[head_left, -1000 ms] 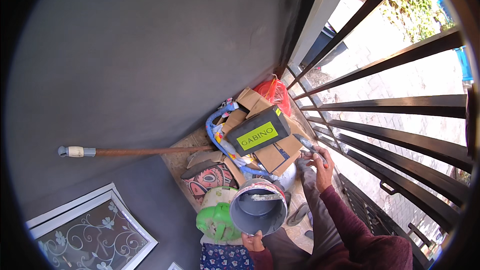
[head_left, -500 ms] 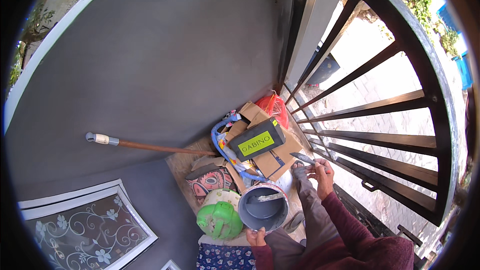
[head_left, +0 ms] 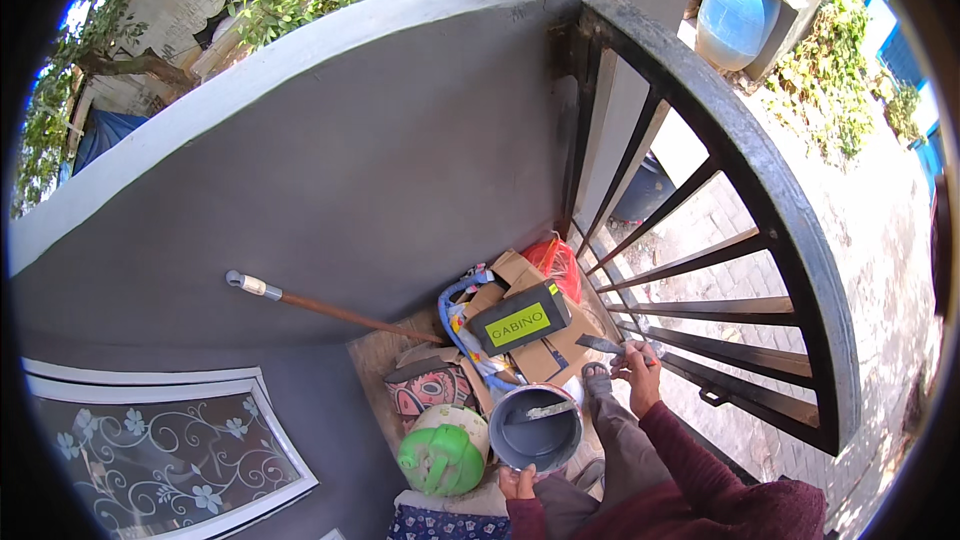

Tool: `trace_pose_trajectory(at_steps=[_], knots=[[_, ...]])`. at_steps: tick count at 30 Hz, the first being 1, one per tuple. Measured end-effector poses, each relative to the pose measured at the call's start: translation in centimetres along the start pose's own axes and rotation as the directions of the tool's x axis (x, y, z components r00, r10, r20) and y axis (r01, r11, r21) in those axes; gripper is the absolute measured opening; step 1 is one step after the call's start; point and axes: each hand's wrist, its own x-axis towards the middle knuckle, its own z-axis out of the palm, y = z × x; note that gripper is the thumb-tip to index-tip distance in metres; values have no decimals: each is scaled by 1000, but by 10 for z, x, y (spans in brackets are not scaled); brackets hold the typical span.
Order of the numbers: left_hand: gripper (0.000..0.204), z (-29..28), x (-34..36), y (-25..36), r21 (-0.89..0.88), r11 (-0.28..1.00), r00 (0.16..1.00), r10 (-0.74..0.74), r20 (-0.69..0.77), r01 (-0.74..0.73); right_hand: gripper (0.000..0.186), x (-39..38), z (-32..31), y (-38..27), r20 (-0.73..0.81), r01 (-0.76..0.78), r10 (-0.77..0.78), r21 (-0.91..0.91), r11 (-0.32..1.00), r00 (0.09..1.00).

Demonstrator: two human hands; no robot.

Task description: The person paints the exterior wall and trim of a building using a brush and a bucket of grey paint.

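My left hand (head_left: pixel 518 482) is closed on the near rim of a round bucket (head_left: pixel 497 453) with grey stuff inside. A pale, grey-smeared flat stick or tool (head_left: pixel 550 410) lies across the bucket's inside, near its far edge. To the right and farther out, my right hand (head_left: pixel 637 368) grips a flat scraper-like tool (head_left: pixel 598 344) by its handle. The tool's dark grey, wedge-shaped end points left, towards the cardboard. An orange-red spot shows at the handle's end; the fingers hide most of the handle.
Beyond the bucket lie flattened cardboard (head_left: pixel 548 352), a dark box (head_left: pixel 518 318) and a red plastic bag (head_left: pixel 556 265). A green-and-cream container (head_left: pixel 443 455) stands left of the bucket. A brown pole (head_left: pixel 340 312) leans at the grey wall (head_left: pixel 350 170). A dark metal gate (head_left: pixel 760 180) rises on the right.
My view has tilted up, showing more beyond the wall. The tool in my right hand has turned, so its flat face shows more. My left hand still holds the bucket rim.
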Motion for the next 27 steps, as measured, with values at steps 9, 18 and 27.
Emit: trace_pose_trajectory(at_steps=[9,18,27], knots=[[28,13,-7,8,15,1000,999,26,21,-26,37,-10,2,-28,134,-58,58,-1,998,989],[31,9,-5,-2,8,1000,999,3,49,-3,31,-23,12,-57,205,62,-43,-89,994,978],[27,3,1,-1,65,997,996,34,78,-39,18,-37,29,-89,207,248,-191,-302,920,959]])
